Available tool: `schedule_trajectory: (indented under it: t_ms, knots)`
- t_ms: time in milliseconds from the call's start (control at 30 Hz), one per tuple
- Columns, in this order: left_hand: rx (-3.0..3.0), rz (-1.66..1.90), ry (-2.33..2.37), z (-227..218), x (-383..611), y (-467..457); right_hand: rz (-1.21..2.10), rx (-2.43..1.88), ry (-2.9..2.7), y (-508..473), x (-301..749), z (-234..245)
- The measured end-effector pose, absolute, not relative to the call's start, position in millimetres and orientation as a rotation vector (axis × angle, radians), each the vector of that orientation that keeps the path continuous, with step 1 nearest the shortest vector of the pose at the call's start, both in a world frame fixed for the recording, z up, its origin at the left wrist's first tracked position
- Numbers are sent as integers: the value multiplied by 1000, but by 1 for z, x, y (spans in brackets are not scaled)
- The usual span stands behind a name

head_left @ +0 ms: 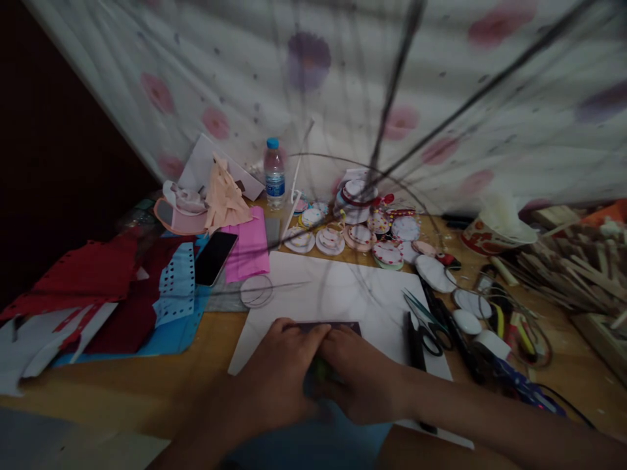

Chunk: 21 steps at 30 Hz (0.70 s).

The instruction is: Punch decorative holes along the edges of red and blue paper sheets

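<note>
My left hand (279,372) and my right hand (360,375) rest close together at the near edge of a white paper sheet (337,290) on the wooden table. Both have fingers curled and pressed onto a small dark rectangular card (326,326), whose far edge shows above the fingertips. A small greenish object (319,370) shows in the gap between the two hands; I cannot make out what it is.
Scissors (424,313) and craft tools lie right of the paper. Round decorated paper discs (360,232) and a water bottle (274,173) stand behind. A phone (215,258), pink, red and blue paper sheets lie left. Wooden sticks (578,267) pile far right.
</note>
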<state>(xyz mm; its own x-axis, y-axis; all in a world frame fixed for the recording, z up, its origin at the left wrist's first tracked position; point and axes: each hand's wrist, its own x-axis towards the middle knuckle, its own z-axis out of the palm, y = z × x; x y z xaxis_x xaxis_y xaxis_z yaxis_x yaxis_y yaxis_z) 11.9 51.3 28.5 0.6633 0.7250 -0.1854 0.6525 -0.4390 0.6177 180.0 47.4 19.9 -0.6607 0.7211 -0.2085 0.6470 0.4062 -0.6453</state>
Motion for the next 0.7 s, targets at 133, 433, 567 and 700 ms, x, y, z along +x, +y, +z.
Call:
schedule_trajectory:
  t_ms: [133, 433, 567, 700]
  knots:
    - [2171, 167, 1039, 22, 19, 54, 1036, -1202, -2636, 49, 182, 20]
    - [2174, 112, 1042, 23, 11, 53, 972, -1176, -2789, 50, 180, 19]
    - [2243, 188, 1004, 18, 13, 53, 847, -1141, -2842, 50, 179, 13]
    - [2261, 264, 963, 9, 12, 53, 841, -1137, -2850, 48, 179, 9]
